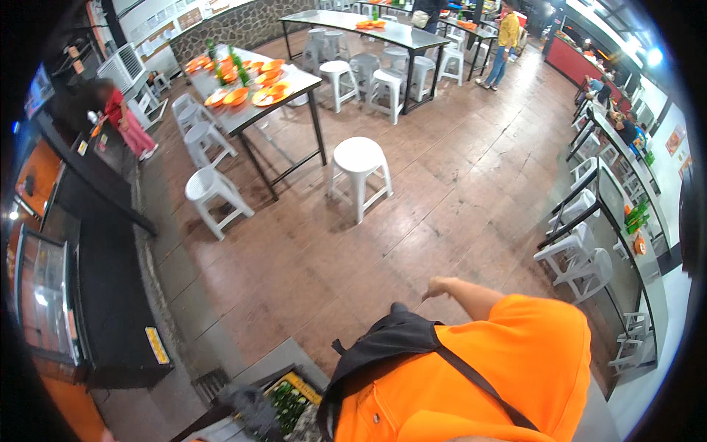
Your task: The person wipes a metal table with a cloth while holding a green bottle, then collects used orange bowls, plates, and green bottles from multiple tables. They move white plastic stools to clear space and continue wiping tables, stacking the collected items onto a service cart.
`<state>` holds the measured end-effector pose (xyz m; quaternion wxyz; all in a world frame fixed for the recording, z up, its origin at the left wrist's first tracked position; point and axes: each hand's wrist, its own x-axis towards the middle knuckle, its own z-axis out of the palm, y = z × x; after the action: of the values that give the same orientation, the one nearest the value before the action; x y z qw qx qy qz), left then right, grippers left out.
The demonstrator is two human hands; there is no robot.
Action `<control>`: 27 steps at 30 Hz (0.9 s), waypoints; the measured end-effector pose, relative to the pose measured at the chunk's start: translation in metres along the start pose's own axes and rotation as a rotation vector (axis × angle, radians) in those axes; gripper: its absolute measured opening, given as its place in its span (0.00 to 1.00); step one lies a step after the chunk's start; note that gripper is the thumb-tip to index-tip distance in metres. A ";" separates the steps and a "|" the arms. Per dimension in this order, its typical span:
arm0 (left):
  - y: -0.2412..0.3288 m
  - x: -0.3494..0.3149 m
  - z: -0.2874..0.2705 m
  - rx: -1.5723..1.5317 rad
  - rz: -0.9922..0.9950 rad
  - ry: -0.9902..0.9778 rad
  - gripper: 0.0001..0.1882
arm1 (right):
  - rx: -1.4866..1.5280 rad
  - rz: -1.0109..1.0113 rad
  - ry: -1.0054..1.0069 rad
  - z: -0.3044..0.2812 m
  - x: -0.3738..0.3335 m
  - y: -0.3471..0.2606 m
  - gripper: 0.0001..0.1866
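Note:
My right hand (440, 287) hangs in front of my orange-sleeved arm, over the brown tiled floor. Its fingers droop loosely and I see nothing held in them. The black apron (383, 346) over my orange shirt (501, 368) is close by it, and a dark rounded tip, perhaps a shoe, pokes out beyond the apron. My left hand does not show. To the left of my body stands a yellow-edged crate (298, 387) with green bottles in it. A grey, blurred bundle (250, 412) partly covers that crate; I cannot make out what it is.
Ahead stands a white stool (361, 173), beside a metal table (294, 81) bearing orange plates and green bottles. More stools and long tables (615, 199) line the right side. A black counter (110, 309) with a glass case is at left. A person in red (121, 121) stands beyond.

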<state>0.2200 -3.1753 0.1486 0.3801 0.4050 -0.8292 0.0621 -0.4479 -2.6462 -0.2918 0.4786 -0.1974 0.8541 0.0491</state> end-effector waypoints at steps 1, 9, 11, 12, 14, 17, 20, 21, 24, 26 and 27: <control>0.053 0.036 0.087 -0.221 0.066 -0.127 0.15 | 0.011 0.002 0.023 0.000 0.017 0.048 0.26; 0.421 0.069 0.484 -0.955 -0.010 -0.553 0.09 | 0.281 -0.138 0.380 -0.147 0.144 0.160 0.22; 0.497 0.089 0.532 -0.879 0.047 -0.788 0.11 | 0.449 -0.044 0.485 -0.176 0.163 0.208 0.23; 0.515 0.095 0.570 -0.877 0.088 -0.878 0.13 | 0.519 -0.006 0.519 -0.182 0.175 0.224 0.23; 0.544 0.107 0.652 -0.909 0.083 -0.941 0.11 | 0.505 0.087 0.527 -0.192 0.200 0.261 0.24; 0.591 0.139 0.781 -0.909 0.064 -0.881 0.10 | 0.566 0.272 0.339 -0.212 0.202 0.322 0.25; 0.665 0.166 0.870 -0.831 0.033 -0.826 0.09 | 0.595 0.652 0.286 -0.214 0.211 0.367 0.24; 0.682 0.167 0.904 -0.816 0.036 -0.877 0.08 | 0.787 0.725 0.272 -0.224 0.212 0.378 0.22; 0.736 0.167 0.979 -0.800 0.156 -1.099 0.08 | 1.007 0.870 0.251 -0.256 0.223 0.402 0.16; 0.776 0.163 1.008 -0.723 0.217 -1.112 0.09 | 1.061 0.857 0.249 -0.312 0.253 0.396 0.18; 0.802 0.169 1.007 -0.706 0.195 -1.157 0.09 | 1.099 0.865 0.250 -0.333 0.271 0.395 0.18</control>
<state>-1.0058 -3.1623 -0.2802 -0.0222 0.1482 -0.9023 -0.4043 -0.9908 -2.4535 -0.3809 0.3449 0.4254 0.8055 -0.2263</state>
